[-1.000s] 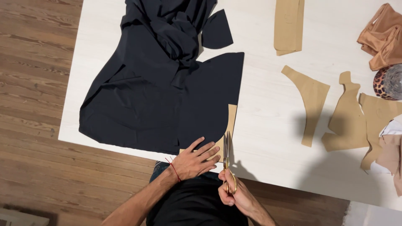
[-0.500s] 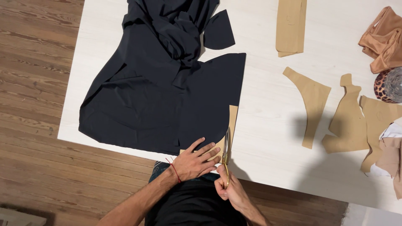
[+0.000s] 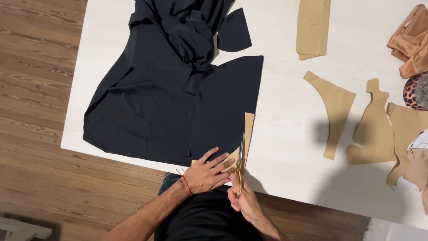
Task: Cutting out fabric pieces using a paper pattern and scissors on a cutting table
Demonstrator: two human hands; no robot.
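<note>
At the near edge of the white table (image 3: pixel 285 111), the left hand (image 3: pixel 206 173) presses flat, fingers spread, on the black fabric (image 3: pixel 178 102) and tan paper pattern (image 3: pixel 246 134), while the right hand (image 3: pixel 243 201) grasps gold scissors (image 3: pixel 240 163) just beside it.

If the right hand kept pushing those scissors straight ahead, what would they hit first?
Likely the tan paper pattern piece, where it borders the black fabric. The right hand points the gold scissors away from the body along it.
</note>
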